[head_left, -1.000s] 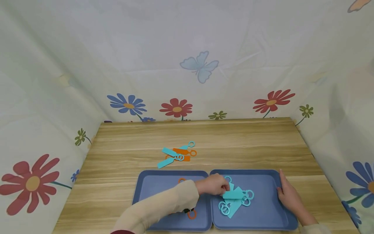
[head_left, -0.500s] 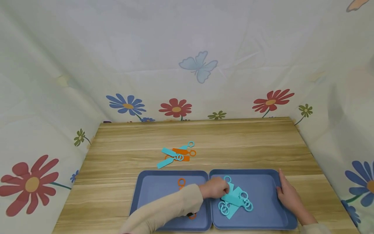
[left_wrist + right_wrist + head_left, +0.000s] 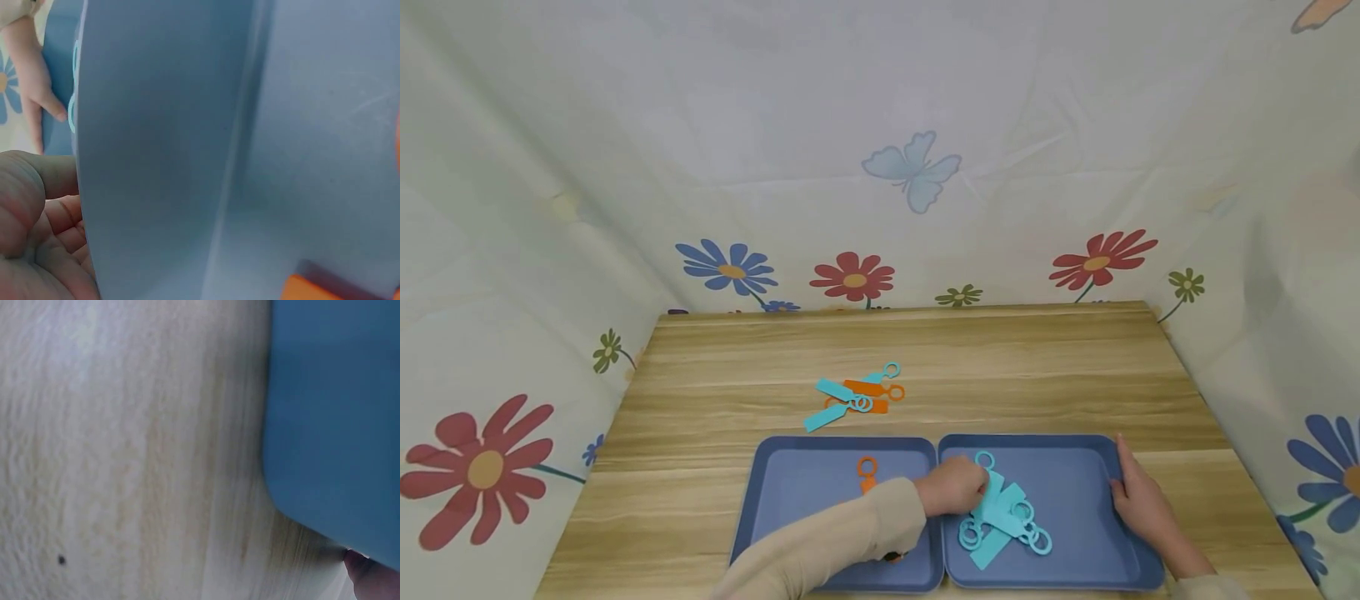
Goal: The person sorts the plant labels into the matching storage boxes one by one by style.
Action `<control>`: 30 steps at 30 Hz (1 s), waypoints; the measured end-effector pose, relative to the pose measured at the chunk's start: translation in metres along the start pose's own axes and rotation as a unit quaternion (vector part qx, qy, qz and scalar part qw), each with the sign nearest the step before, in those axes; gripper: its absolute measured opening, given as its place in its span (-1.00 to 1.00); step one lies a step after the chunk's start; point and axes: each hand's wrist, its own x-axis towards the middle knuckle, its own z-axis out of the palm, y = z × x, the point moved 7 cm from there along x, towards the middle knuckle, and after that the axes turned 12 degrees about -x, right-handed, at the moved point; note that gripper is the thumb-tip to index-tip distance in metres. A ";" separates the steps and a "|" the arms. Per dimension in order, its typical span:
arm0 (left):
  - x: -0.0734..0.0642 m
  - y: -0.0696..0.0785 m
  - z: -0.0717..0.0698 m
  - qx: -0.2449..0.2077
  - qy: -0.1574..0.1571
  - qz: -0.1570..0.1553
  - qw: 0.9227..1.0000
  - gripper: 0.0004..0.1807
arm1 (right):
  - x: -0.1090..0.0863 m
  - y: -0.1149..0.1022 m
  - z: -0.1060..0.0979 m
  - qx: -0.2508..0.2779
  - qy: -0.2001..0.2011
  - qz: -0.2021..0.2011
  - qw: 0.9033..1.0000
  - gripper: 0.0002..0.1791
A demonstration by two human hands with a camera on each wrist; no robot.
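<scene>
The right hand [image 3: 1142, 504] clamps the right rim of a blue rectangular tray [image 3: 1078, 537]; open floor separates it from the flat turquoise ring-ended tag [image 3: 1004, 518] pinched by the left hand [image 3: 953, 485]. Brown wooden desk [image 3: 1030, 358] lies beyond. The tag's ring has swung nearer.

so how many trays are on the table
2, side by side: the left tray, with orange tags partly hidden by the sleeve, and the right tray, with turquoise tags. No other tray shows.
</scene>
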 end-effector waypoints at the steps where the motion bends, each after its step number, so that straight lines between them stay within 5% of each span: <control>1: 0.000 0.001 0.000 0.010 0.001 0.005 1.000 -0.70 | 0.000 0.000 0.000 0.000 -0.001 0.001 1.000 -0.21; 6: -0.001 0.006 -0.005 0.072 0.015 0.035 0.997 -0.92 | -0.001 0.001 0.000 -0.003 0.009 0.000 1.000 -0.21; 14: -0.008 0.004 -0.058 0.114 0.060 0.076 0.989 -0.62 | -0.001 0.001 -0.001 -0.001 0.016 -0.003 1.000 -0.21; 18: -0.007 -0.021 -0.091 0.109 0.103 0.060 0.987 -0.46 | -0.001 0.001 0.001 -0.005 0.007 0.002 1.000 -0.21; 24: -0.010 -0.079 -0.133 0.151 0.160 -0.014 0.975 -0.29 | 0.000 0.000 0.000 -0.011 0.010 0.002 1.000 -0.21; 30: -0.026 -0.125 -0.158 0.154 0.192 -0.066 0.967 -0.25 | -0.001 -0.002 -0.002 -0.004 0.026 -0.010 1.000 -0.23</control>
